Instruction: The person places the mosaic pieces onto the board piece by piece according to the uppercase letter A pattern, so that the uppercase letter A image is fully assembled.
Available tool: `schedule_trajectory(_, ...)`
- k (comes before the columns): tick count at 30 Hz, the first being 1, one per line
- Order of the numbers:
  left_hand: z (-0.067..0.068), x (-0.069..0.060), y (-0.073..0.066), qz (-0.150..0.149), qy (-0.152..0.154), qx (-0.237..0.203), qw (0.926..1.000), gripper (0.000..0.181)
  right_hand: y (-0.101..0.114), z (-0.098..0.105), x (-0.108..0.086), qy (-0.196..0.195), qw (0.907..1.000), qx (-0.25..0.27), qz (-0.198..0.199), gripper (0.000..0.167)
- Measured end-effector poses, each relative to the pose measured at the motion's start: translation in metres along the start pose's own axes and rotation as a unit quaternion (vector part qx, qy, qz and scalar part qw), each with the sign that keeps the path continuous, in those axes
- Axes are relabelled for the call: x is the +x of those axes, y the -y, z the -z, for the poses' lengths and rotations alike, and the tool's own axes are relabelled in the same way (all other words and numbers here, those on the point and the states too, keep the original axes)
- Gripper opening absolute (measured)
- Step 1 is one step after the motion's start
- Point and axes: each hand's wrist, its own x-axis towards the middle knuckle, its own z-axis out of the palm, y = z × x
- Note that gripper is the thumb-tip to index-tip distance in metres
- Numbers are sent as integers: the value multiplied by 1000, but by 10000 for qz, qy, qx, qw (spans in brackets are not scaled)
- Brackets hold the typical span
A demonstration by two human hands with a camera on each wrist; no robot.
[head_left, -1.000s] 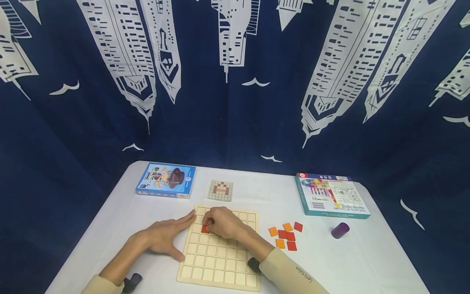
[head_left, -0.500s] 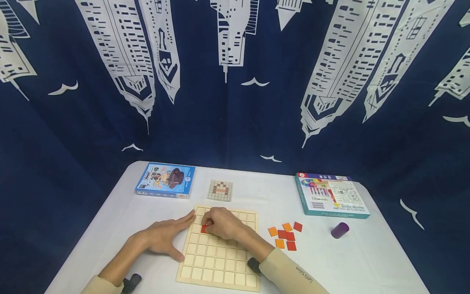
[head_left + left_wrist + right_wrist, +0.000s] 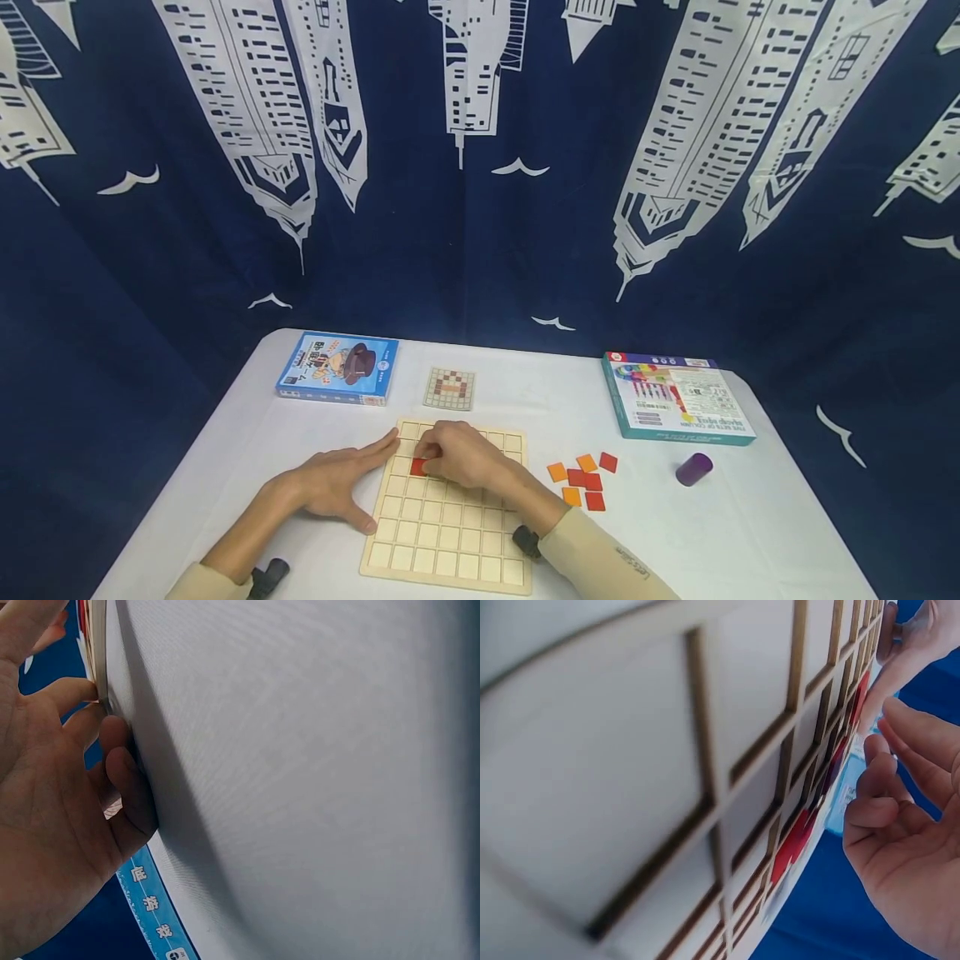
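We see a red tile on the grid board, near its far left corner. The right hand meets it with curled fingers; whether they pinch or only press, we can't tell. The left hand is spread, thumb and fingertip against the board's left edge, presumably to stop it sliding. Loose tiles lie beyond the board's right edge, likely for easy reach; a pattern card faces us near the table's far edge.

The blue box lies flat at the far left of the white table; the teal-edged box, far right, near the purple cylinder. Rear: navy curtain (printed with inverted buildings).
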Motion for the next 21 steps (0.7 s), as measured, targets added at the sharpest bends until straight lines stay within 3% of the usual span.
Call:
schedule_trajectory(8, 1, 0, -1, -8, 12, 19, 10000, 127, -15, 10, -15, -71, 9999, 69, 65, 11)
schedule_trajectory(21, 1, 0, -2, 79, 17, -74, 9999, 127, -54, 34, -50, -384, 9977, 475, -306, 13)
